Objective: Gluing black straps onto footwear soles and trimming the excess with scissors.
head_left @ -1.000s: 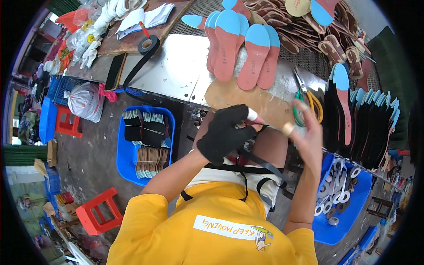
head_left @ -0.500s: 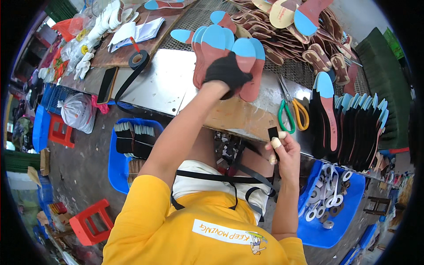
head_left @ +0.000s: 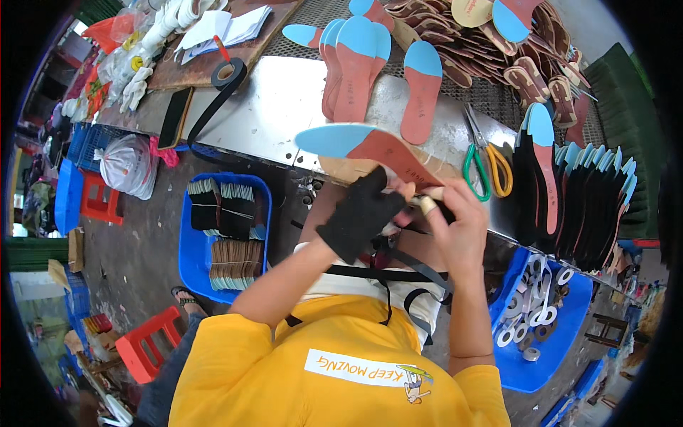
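Note:
A shoe insole (head_left: 366,144), brick-red with a blue toe, is held up in front of me, its toe pointing left. My left hand (head_left: 363,217), in a black fingerless glove, grips it from below near the heel. My right hand (head_left: 461,226), with pale coverings on its fingertips, is closed in a pinch at the heel end. A small black piece shows there only in part, behind the fingers. On the metal table beyond lie a stack of similar insoles (head_left: 353,82) and a single insole (head_left: 421,96).
Green- and yellow-handled scissors (head_left: 478,160) lie right of my hands. Black-covered insoles (head_left: 587,199) stand in a row at the table's right. A black tape roll (head_left: 229,72) sits left. Blue bins (head_left: 186,260) flank me below, the right one (head_left: 551,363) holding tape rolls.
My left hand has taken an insole from the group on the table and brought it toward me. My right hand has moved up to its heel with the black piece.

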The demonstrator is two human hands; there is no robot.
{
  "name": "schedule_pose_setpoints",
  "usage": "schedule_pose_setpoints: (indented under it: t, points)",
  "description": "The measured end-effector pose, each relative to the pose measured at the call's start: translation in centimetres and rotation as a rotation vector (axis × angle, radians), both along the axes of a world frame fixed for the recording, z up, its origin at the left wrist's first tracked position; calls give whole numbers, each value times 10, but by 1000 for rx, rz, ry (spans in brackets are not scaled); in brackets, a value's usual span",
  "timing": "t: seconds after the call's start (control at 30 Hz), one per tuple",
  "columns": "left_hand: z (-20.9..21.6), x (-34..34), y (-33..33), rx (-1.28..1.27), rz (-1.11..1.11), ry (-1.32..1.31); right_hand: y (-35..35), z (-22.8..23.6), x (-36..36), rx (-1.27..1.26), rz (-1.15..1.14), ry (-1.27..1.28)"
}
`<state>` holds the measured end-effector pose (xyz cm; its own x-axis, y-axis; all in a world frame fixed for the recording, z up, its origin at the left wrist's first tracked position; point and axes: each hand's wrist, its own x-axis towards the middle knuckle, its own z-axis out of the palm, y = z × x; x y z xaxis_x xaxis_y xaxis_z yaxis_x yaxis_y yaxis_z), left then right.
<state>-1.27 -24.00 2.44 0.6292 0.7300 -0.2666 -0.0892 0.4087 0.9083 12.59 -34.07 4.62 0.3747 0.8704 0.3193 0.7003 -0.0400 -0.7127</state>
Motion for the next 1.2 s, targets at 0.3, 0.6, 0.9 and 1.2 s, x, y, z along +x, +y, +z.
schedule_pose_setpoints:
  t: [0.3, 0.6, 0.9, 1.2]
  points:
    - [14, -25, 72, 1564, 82, 533, 8, -35, 26, 37, 38, -162]
    - [-24, -21, 72, 1140, 193, 312, 19, -8, 35, 32, -38, 584]
    - [-24, -25, 78, 1158, 151, 203, 87, 3, 14, -90, 155, 231]
    - [-35, -16, 78, 1041, 194, 182, 96, -8, 9, -38, 116, 30]
